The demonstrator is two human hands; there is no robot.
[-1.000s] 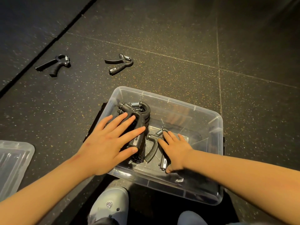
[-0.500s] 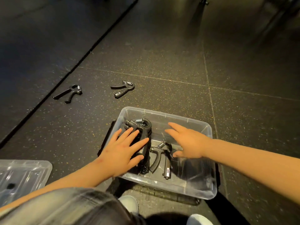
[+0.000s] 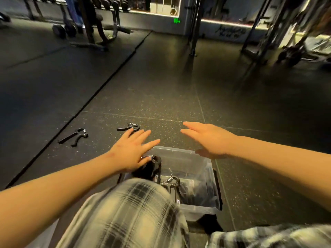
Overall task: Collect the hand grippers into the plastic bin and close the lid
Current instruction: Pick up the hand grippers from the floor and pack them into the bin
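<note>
A clear plastic bin (image 3: 206, 178) stands on the dark gym floor in front of me, without its lid, and several black hand grippers (image 3: 172, 185) lie inside it. My left hand (image 3: 130, 151) is stretched out flat over the bin's far left corner, fingers straight, holding nothing. My right hand (image 3: 206, 138) hovers above the bin's far edge, also flat and empty. Two more hand grippers lie on the floor beyond the bin: one (image 3: 128, 127) just past my left fingertips, the other (image 3: 75, 136) further left. The lid is out of sight.
My knees in plaid trousers (image 3: 125, 212) cover the bin's near side. A raised black mat edge (image 3: 100, 90) runs diagonally on the left. Weight racks (image 3: 93, 18) and machine frames (image 3: 268, 29) stand far back.
Both hands have lifted out of the bin and reach forward over its far edge. The view has tilted up, showing the gym beyond; the lid at the left has dropped out of view.
</note>
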